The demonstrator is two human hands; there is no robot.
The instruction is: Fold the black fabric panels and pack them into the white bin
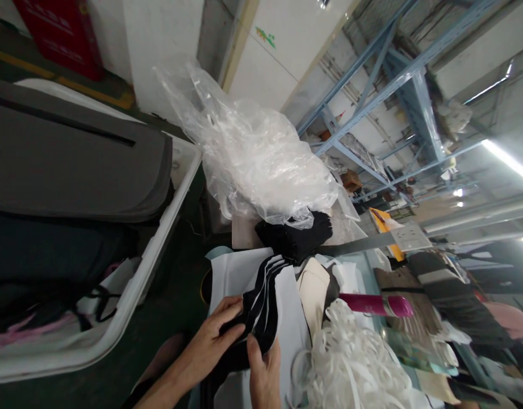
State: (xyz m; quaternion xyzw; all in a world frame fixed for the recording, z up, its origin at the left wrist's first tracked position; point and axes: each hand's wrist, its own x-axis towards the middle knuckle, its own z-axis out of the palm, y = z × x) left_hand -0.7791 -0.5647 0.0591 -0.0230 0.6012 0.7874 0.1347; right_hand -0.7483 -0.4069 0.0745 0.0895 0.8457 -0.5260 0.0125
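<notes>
A bundle of layered black fabric pieces (265, 301) with thin white edges fans out over white sheet material (239, 270). My left hand (216, 335) grips the bundle's left side, thumb on top and fingers closed around the edge. Close beside it, my right hand (263, 369) pinches the near right end between thumb and fingers. The fingers' undersides are hidden by the fabric. Just past the bundle lies a dark black cloth heap (295, 236), partly covered by a crumpled clear plastic bag (261, 153).
On the left stands a white bin (159, 244) holding grey padded panels (74, 153) and dark fabric. A tangle of white strips (350, 363), a beige piece (314, 287) and a magenta bottle (376, 305) lie to the right. Blue metal shelving (372, 108) rises behind.
</notes>
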